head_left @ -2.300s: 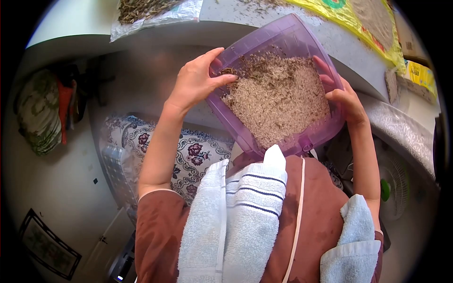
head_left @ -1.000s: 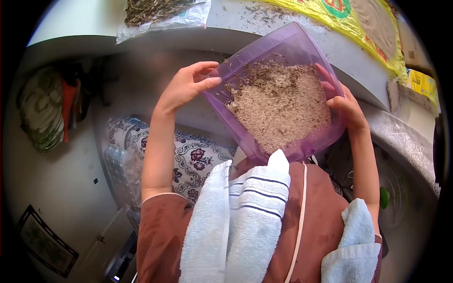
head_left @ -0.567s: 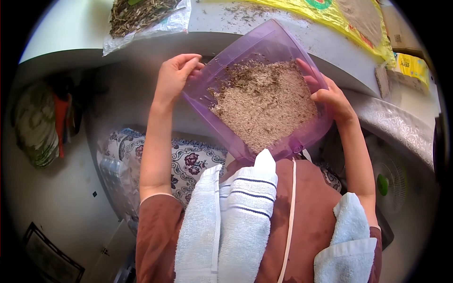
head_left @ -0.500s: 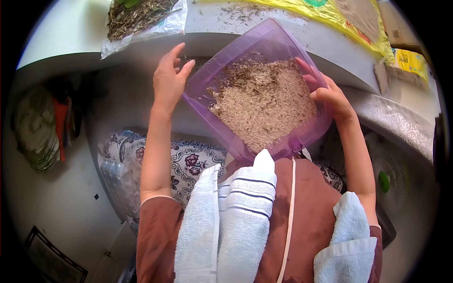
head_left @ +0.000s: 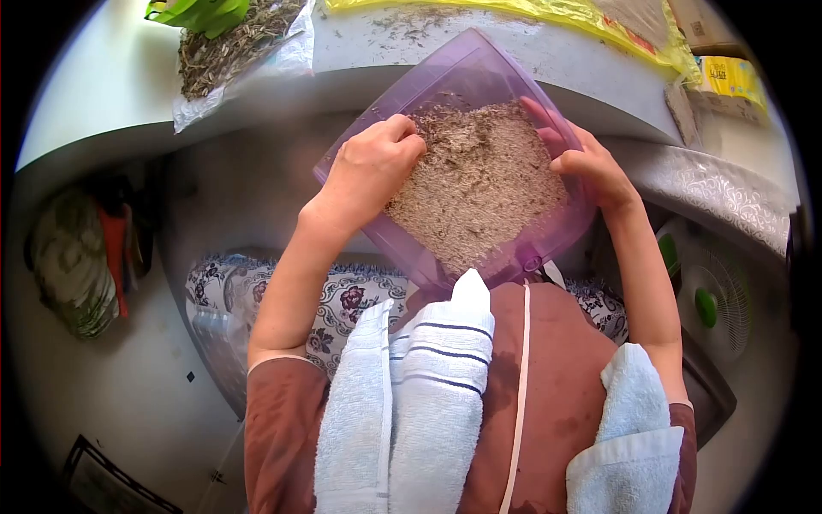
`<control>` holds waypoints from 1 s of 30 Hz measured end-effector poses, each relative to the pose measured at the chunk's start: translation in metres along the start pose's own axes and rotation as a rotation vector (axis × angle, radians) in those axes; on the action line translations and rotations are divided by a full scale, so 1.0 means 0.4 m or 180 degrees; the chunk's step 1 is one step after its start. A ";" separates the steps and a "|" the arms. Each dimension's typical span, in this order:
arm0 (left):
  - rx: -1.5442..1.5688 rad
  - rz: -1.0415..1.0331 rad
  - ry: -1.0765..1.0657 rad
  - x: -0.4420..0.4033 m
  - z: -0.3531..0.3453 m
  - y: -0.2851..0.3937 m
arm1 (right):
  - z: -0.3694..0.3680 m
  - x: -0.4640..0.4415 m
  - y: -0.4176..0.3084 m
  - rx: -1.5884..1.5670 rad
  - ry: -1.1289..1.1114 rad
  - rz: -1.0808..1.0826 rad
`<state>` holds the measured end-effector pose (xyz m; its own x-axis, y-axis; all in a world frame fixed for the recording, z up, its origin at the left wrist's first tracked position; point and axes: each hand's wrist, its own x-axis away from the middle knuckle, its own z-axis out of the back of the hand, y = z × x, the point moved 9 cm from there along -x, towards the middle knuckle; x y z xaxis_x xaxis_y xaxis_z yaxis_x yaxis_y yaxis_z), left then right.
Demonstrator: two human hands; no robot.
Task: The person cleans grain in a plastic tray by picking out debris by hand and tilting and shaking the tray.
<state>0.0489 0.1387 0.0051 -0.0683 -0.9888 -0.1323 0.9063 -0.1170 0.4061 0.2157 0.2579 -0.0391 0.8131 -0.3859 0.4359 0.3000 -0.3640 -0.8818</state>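
A translucent purple plastic bin [head_left: 377, 107] is tilted above my lap, one corner pointing away from me. Inside lies a layer of pale tan grain-like material [head_left: 479, 188], with darker bits of chaff gathered at its far side. My right hand [head_left: 586, 163] grips the bin's right wall, thumb inside and fingers partly seen through the plastic. Over the bin's left side, my left hand [head_left: 377, 163] is closed with its fingertips pinched together at the edge of the dark chaff. Whatever is between those fingertips is too small to make out.
On the white table, a plastic sheet [head_left: 300, 51] bears dark chaff [head_left: 223, 60] beside a green bag [head_left: 201, 13]. A yellow sack [head_left: 556, 17] lies at the back, near a yellow packet [head_left: 728, 81]. A fan [head_left: 706, 308] stands at right; light-blue towels [head_left: 441, 403] hang over my front.
My left hand has moved from open beside the bin to a closed pinch over its contents. The bin has shifted slightly left, still held by my right hand.
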 end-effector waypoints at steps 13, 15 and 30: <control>0.0284 -0.0107 0.0013 -0.009 0.029 -0.012 | 0.007 0.006 0.020 -0.0290 0.0001 0.0072; 0.0860 0.0107 0.0095 -0.009 0.053 -0.021 | 0.009 0.011 0.020 -0.0272 0.0025 0.0049; 0.4769 0.2038 -0.0246 0.072 -0.029 -0.107 | -0.010 0.018 0.016 -0.0315 0.0066 0.0133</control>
<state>0.0130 0.1162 -0.0267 0.0771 -0.9049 0.4185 -0.3968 0.3573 0.8455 0.2214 0.2494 -0.0411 0.8130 -0.4196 0.4037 0.2145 -0.4287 -0.8776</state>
